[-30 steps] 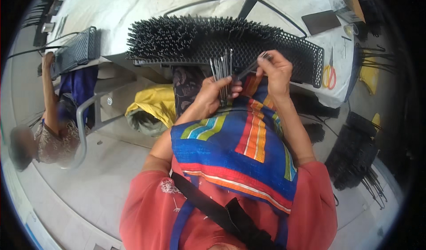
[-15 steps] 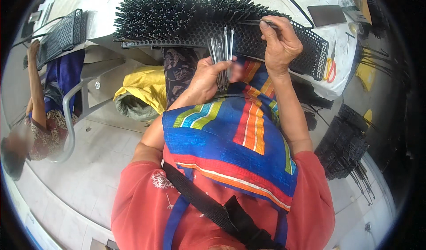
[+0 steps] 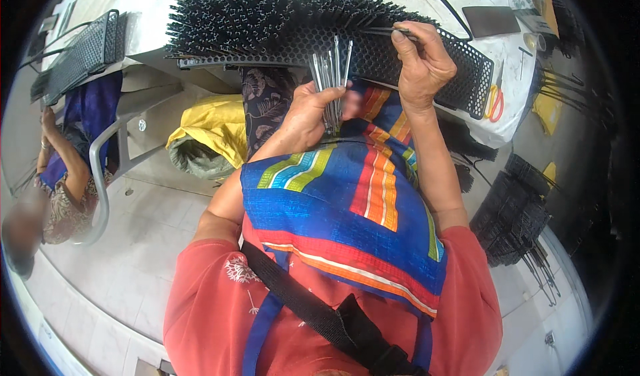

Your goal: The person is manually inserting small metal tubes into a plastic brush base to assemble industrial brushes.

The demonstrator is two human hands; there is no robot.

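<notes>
My left hand [image 3: 305, 115] is closed round a bundle of thin silvery rods [image 3: 329, 73], their upper ends fanned out above the thumb. My right hand [image 3: 428, 71] pinches one thin dark rod [image 3: 381, 29] between thumb and fingers. It is held over a black perforated metal panel [image 3: 475, 77] at the table's near edge. Dense rows of short black rods [image 3: 247, 24] stand up from the panel's left and middle parts; its right end shows bare holes. Where the pinched rod's left tip ends among the standing rods, I cannot make out.
Scissors [image 3: 494, 103] with red and yellow handles lie right of the panel, near a dark flat plate [image 3: 491, 23]. A yellow sack [image 3: 212, 128] sits below the table. Black wire racks [image 3: 513, 216] are stacked at right. A co-worker [image 3: 70, 183] sits left, by another perforated panel [image 3: 90, 49].
My two hands keep nearly the same grip and place. At the left, the co-worker's raised arm has come down, and the hands are now lower, beside their panel's near end.
</notes>
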